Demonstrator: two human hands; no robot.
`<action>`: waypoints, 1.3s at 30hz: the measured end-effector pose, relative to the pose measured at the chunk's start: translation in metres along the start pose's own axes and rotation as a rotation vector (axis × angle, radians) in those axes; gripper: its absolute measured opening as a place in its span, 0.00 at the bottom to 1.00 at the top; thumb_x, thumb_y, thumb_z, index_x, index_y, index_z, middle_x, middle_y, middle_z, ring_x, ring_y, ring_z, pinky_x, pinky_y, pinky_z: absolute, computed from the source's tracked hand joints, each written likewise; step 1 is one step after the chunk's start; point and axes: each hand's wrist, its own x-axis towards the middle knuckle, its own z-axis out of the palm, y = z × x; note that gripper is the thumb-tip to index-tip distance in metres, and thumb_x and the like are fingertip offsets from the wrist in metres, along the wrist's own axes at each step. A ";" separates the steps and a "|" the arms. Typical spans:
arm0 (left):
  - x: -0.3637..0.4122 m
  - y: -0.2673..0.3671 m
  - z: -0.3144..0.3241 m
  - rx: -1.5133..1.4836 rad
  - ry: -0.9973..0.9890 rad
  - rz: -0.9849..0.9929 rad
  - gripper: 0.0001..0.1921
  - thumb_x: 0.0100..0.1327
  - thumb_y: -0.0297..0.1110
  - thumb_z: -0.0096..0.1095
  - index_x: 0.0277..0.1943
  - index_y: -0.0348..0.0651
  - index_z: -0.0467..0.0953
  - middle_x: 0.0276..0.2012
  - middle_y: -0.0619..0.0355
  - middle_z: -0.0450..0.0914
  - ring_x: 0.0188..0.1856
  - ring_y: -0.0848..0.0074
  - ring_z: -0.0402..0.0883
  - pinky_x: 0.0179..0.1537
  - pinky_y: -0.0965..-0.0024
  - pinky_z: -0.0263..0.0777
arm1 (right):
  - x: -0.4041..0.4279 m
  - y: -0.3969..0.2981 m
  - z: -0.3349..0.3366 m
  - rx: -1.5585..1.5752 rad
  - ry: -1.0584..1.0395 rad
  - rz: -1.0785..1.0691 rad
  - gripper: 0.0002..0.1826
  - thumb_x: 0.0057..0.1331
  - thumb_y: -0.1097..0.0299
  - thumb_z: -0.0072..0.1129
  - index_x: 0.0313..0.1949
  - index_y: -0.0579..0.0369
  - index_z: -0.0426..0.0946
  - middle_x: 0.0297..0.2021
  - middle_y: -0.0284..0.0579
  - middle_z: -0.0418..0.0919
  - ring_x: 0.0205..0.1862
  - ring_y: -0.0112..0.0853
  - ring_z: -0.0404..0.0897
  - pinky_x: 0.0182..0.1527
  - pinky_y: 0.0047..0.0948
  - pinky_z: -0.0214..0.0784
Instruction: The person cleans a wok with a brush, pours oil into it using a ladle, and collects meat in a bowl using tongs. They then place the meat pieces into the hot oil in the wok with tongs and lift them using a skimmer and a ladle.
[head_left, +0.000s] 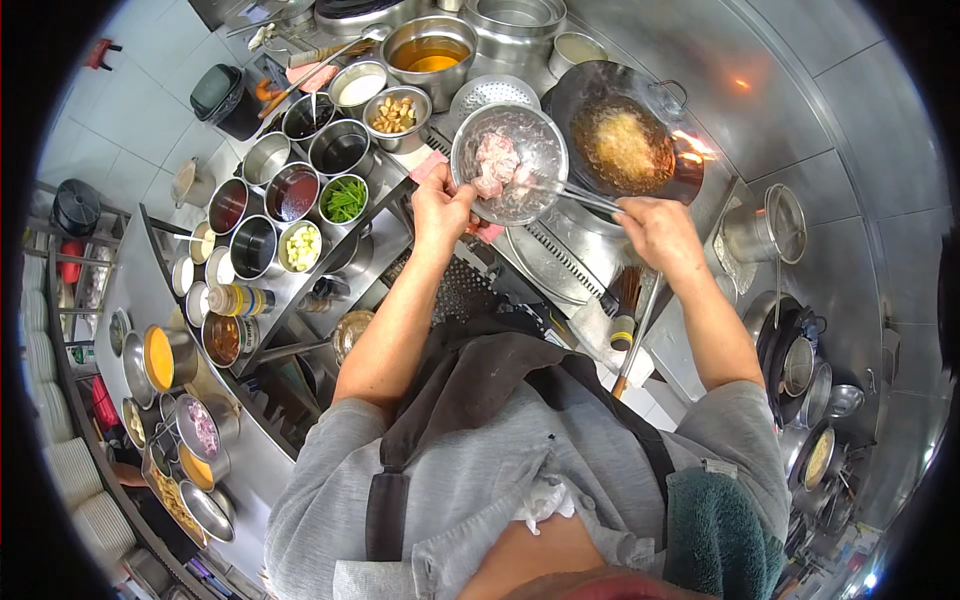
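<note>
My left hand (441, 208) grips the near-left rim of a round metal bowl (551, 150), with the thumb over its edge. Pale pink pieces of raw meat (496, 159) lie in the bowl. From the right, my right hand (664, 236) holds slim metal tongs (592, 198); their far ends reach over the rim into the bowl and look blurred near the meat. Just beyond the bowl, a black wok (574, 82) holds bubbling oil (626, 142) with pale golden foam. Pink cloth (427, 166) shows beside my left hand.
Flames (694, 146) rise at the wok's right side. A perforated ladle (495, 96) lies behind the bowl, near a pot of amber liquid (431, 56). Leftward stand several metal containers, including chopped greens (345, 199). A long-handled tool (637, 337) and a bamboo brush (625, 307) are below my right hand.
</note>
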 end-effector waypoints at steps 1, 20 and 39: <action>0.002 -0.002 0.000 -0.002 0.000 0.001 0.05 0.53 0.18 0.56 0.33 0.35 0.71 0.24 0.58 0.76 0.20 0.79 0.75 0.18 0.77 0.71 | 0.001 0.002 -0.003 0.010 0.085 -0.037 0.12 0.60 0.67 0.60 0.38 0.63 0.79 0.35 0.54 0.81 0.35 0.48 0.80 0.38 0.38 0.73; -0.002 -0.034 -0.032 -0.001 0.104 -0.114 0.04 0.53 0.20 0.57 0.33 0.35 0.70 0.22 0.58 0.76 0.14 0.80 0.70 0.15 0.79 0.64 | 0.068 0.127 0.009 -0.079 0.321 0.498 0.19 0.61 0.57 0.59 0.45 0.58 0.78 0.35 0.61 0.80 0.43 0.52 0.79 0.47 0.44 0.69; 0.015 -0.037 -0.006 0.151 0.060 -0.088 0.06 0.55 0.22 0.55 0.27 0.35 0.65 0.19 0.58 0.73 0.16 0.74 0.78 0.14 0.72 0.70 | 0.022 0.028 -0.039 0.197 0.139 0.244 0.14 0.61 0.63 0.61 0.43 0.58 0.81 0.32 0.50 0.83 0.33 0.37 0.83 0.38 0.30 0.72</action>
